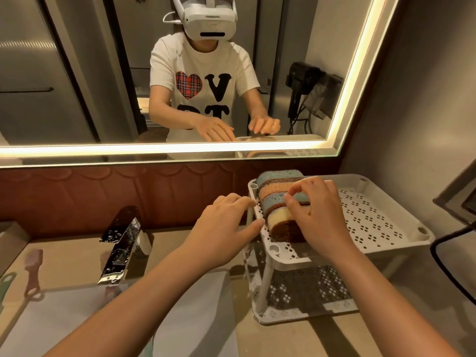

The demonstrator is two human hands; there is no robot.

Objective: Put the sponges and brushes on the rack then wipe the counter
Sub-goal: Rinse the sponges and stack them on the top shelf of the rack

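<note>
A white two-tier perforated rack (373, 217) stands on the counter at the right. Several sponges stand in a row on its top tier's left side: a blue one (275, 176) at the back, an orange one (273, 189), another blue one (275, 202), and a cream one with a brown scouring side (279, 222) in front. My right hand (319, 210) lies over the sponges, its fingertips pinching the front blue one. My left hand (226, 228) hovers beside the rack's left edge with relaxed fingers, holding nothing. A pink brush (33, 271) and a green brush (5, 284) lie on the counter at far left.
A chrome faucet (121, 243) rises behind the sink basin (77, 318) at the lower left. A lit mirror (180, 73) covers the wall ahead. A black cable (448, 269) runs down at the right beside a dark object at the frame's edge.
</note>
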